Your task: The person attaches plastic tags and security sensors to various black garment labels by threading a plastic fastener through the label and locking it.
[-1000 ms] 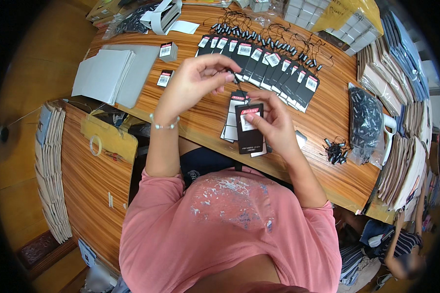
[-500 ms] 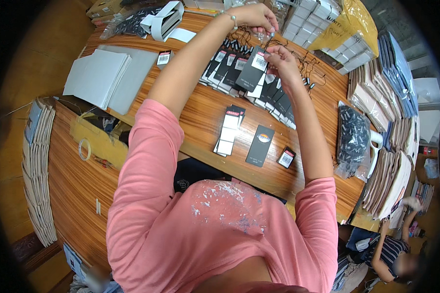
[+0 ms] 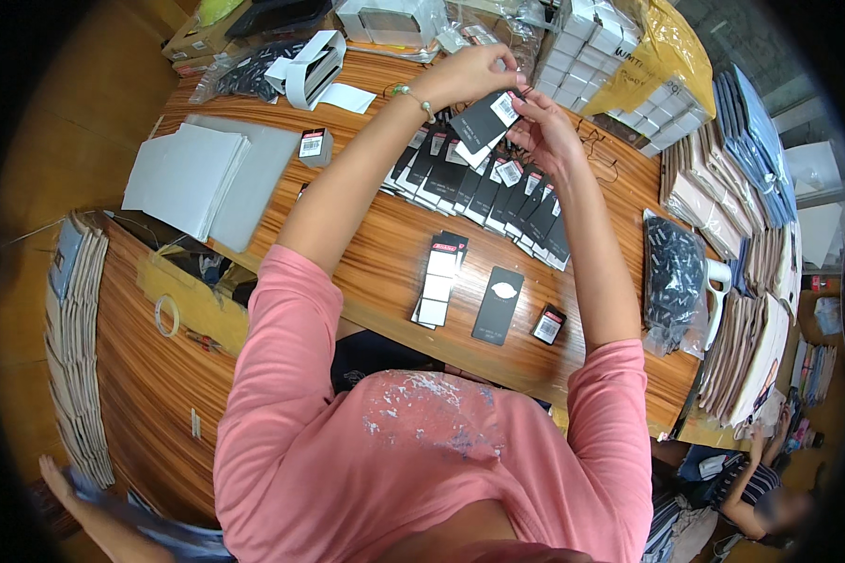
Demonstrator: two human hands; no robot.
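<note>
Over the far side of the table, my left hand is closed in a pinch at the cord end of a black hang tag. My right hand grips the same tag's edge between thumb and fingers, beside its white barcode sticker. The tag hangs tilted above a fanned row of black hang tags, whose dark cords are partly hidden behind my hands. Nearer me lie a small stack of tags, a single dark tag with a pale oval, and a small block of barcode labels.
A bag of black cord pieces lies at the right, by folded garments. White boxes under yellow plastic stand at the back. White sheets rest at the left. A co-worker's arm reaches in at lower left; another person is at lower right.
My left hand has come down closer to my right hand, and the tag between them is tilted more. A co-worker's arm has appeared at the lower left.
</note>
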